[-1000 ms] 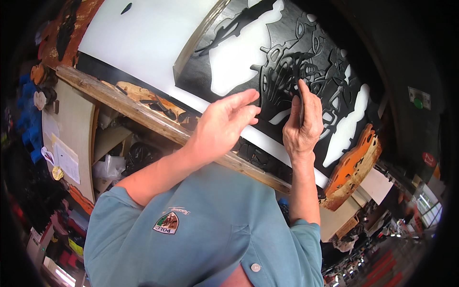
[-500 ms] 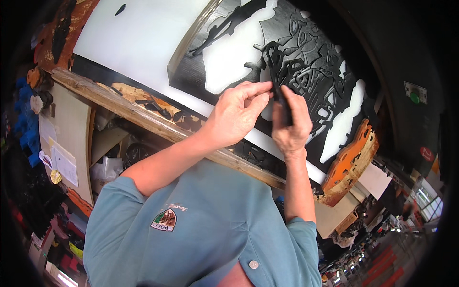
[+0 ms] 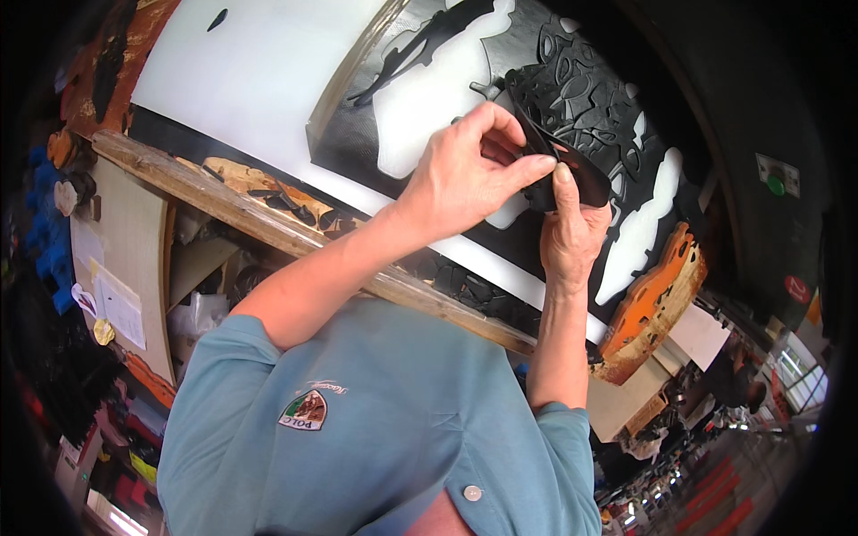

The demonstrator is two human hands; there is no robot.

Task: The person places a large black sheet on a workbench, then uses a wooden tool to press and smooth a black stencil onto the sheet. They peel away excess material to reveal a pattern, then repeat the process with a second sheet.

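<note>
A thin, curved black piece (image 3: 587, 174), which looks like leather, is held between my hands above the work surface. My left hand (image 3: 460, 174) pinches its near-left edge between thumb and fingertips. Its far side is gripped by my right hand (image 3: 576, 237), thumb on the near face and the other fingers mostly hidden behind it. Under and beyond my hands lies a black sheet (image 3: 344, 141) with many shapes cut out of it. White surface shows through its larger openings, and loose black cut pieces (image 3: 572, 76) lie over its right part.
A white board (image 3: 250, 80) supports the sheet. Along its near side runs a wooden rail (image 3: 214, 210), with black scraps (image 3: 286, 205) in the gap behind it. A worn orange-edged board (image 3: 657, 290) stands at the right. Another person (image 3: 728, 384) is at the far right.
The black piece has swung from nearly edge-on to showing its curved face. Both hands have shifted slightly right, and my left thumb has moved onto the piece's edge.
</note>
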